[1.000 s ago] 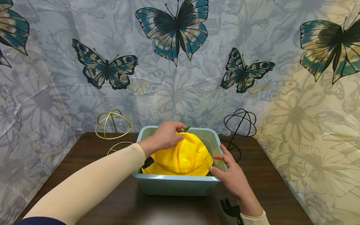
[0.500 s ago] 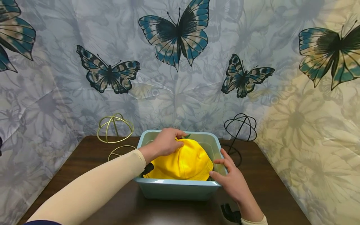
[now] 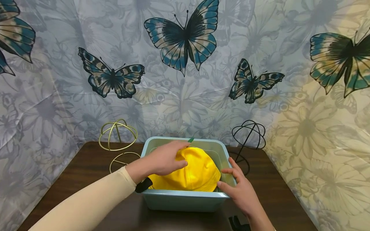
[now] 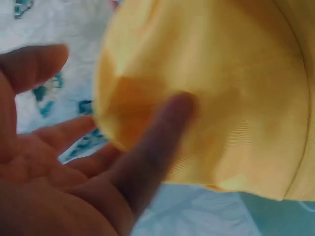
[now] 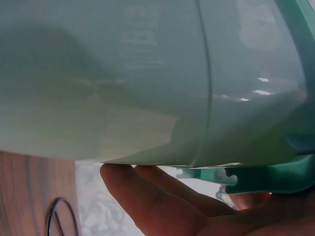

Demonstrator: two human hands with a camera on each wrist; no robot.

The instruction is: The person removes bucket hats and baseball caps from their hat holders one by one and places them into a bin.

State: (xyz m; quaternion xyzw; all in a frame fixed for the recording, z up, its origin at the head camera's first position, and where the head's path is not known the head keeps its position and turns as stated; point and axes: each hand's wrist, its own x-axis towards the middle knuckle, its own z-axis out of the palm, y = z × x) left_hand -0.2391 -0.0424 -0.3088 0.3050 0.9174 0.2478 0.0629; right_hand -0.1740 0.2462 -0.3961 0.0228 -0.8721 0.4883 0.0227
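Observation:
A yellow fabric hat with a small green leaf-shaped tip sits in a pale blue-green plastic basin. My left hand is over the hat's left side, its thumb and fingers spread apart. Seen from the left wrist, one finger overlaps the hat's yellow cloth. My right hand holds the basin's right rim, thumb at the inner side close to the hat's brim. In the right wrist view, fingertips lie against the basin's outer wall.
Behind the basin on the left stands a gold wire stand, and on the right a black wire stand. Both are on the dark wooden table. A butterfly-printed cloth hangs right behind the table.
My left hand has loosened from the top of the hat and shifted slightly left, with thumb and fingers now spread. The right hand stays at the basin's rim. The head view has tilted up slightly.

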